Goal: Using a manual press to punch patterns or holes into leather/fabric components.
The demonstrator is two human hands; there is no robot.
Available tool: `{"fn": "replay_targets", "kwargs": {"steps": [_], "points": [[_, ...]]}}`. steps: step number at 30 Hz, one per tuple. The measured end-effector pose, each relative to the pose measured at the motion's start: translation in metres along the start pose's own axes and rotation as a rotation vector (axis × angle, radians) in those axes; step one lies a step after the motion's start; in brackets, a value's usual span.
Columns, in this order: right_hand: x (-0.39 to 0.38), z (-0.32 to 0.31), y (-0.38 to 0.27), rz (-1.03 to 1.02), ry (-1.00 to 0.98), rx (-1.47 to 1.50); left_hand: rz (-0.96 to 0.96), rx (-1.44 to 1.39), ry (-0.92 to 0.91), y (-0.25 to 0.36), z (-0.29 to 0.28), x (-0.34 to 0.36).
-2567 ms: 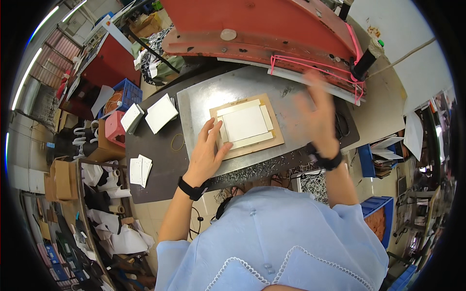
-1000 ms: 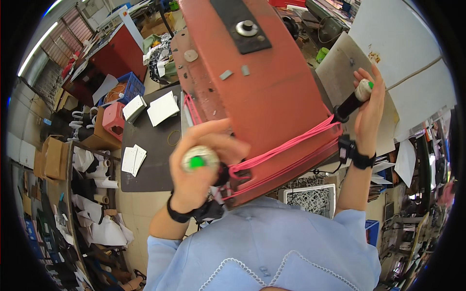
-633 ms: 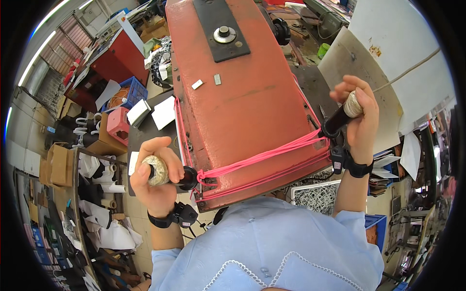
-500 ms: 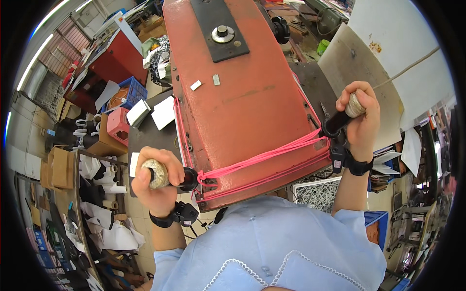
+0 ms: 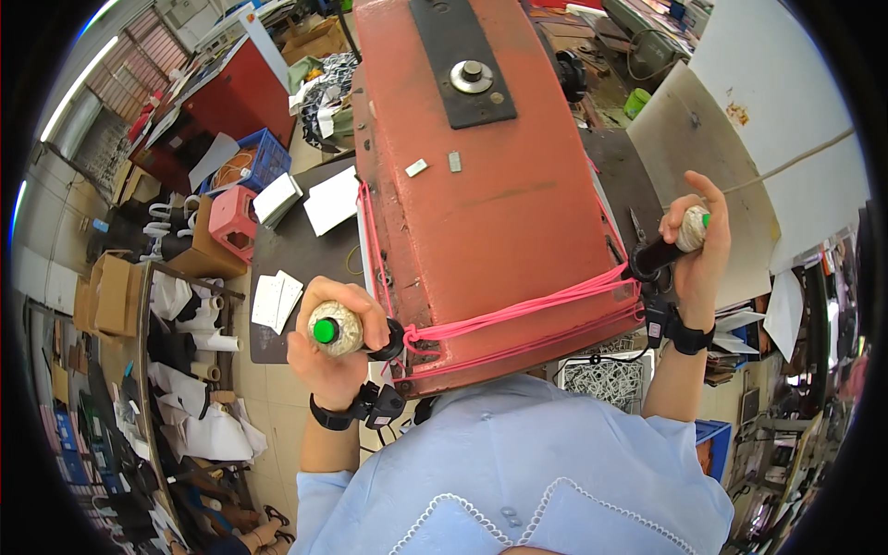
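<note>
A large red machine head (image 5: 486,240) stands in front of me, with handles at both near corners. My left hand (image 5: 326,372) is closed round the left handle (image 5: 344,340), which is wrapped in pale tape and has a green button at its end. At the right corner, my right hand (image 5: 705,268) is loosely curled round the right handle (image 5: 664,254), one finger raised off it. That handle has the same tape and green button. Pink cord (image 5: 523,308) is strung in several strands across the machine's near end, between the handles. Both wrists wear black strapped devices.
White cards (image 5: 277,301) and paper stacks (image 5: 331,202) lie on the dark table left of the machine. Two small metal pieces rest on top of it. A bin of small pieces (image 5: 599,379) stands below its near edge. Shelving (image 5: 148,370) is at far left.
The view has shifted, so the machine appears further right. Green buttons show on both handle ends, where none showed before. My right hand's grip has loosened and one finger has lifted.
</note>
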State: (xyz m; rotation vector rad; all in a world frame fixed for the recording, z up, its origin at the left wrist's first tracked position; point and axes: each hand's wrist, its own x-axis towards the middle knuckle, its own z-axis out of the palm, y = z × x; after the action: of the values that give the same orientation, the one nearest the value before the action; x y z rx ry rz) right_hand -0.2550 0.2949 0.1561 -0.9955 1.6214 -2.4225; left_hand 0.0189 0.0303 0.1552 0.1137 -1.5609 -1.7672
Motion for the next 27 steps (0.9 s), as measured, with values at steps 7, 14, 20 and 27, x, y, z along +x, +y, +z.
{"fn": "replay_targets", "kwargs": {"steps": [7,14,20,27], "points": [[0.022,-0.028,-0.007,0.006,-0.025,-0.049,-0.077,0.008,-0.077,0.010,0.024,0.005],[0.066,-0.078,-0.009,-0.223,0.467,-0.562,0.136,0.080,-0.349,0.005,0.071,0.011],[0.005,-0.038,-0.025,-0.185,0.205,-0.457,0.049,-0.498,-1.048,0.039,0.048,0.011],[-0.021,0.022,-0.004,0.116,-0.060,0.258,-0.096,-0.898,-1.234,0.068,0.082,0.004]]}}
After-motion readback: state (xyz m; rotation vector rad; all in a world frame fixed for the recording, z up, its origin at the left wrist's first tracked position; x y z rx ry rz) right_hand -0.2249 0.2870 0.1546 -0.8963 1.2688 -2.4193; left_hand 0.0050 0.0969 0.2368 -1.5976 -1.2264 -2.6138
